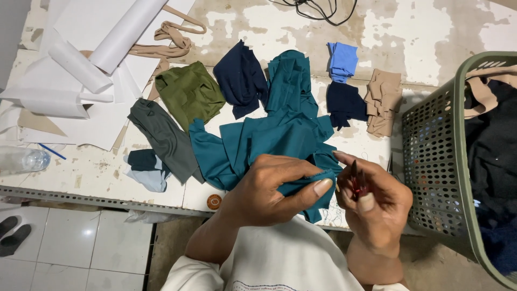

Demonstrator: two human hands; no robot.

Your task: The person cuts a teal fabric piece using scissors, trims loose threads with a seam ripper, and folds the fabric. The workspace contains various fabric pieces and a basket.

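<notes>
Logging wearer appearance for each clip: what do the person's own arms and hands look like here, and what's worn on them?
Both hands are bare: no gloves, rings or watch show on the left hand or the right hand. The forearms are uncovered too. A white garment with a line of small dark print covers the torso, and its short sleeve ends near the left elbow. Fingernails are short and unpainted.

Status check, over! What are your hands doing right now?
Left hand pinching teal cloth edge. Right hand gripping small red tool. Green basket beside right hand, nothing blocking.
</notes>
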